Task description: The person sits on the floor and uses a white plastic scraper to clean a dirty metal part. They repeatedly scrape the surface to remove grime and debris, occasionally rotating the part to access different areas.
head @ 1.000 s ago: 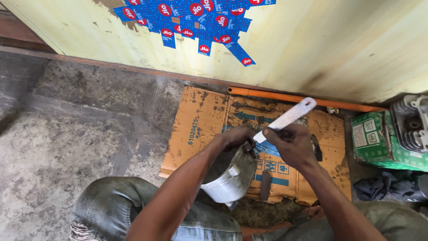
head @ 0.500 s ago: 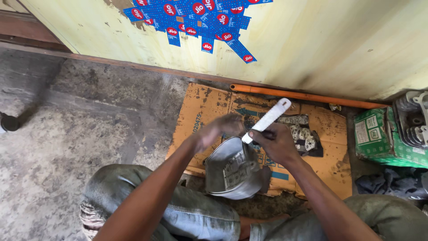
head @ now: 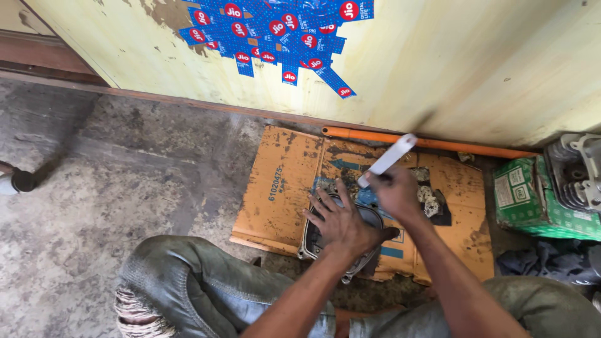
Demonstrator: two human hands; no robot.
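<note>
Cardboard (head: 282, 181) on floor. I see left hand (head: 341, 219) spread flat, pressing metal cover (head: 313, 241); right hand (head: 394, 191) clamped on white-handled tool (head: 388, 158).

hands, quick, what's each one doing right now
left hand: open, fingers spread flat on the metal cover
right hand: closed around a white-handled tool

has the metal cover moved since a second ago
Yes. The metal cover, earlier tilted up in the hands above the cardboard sheet, now lies flat on it, pressed down under the left hand.
</note>
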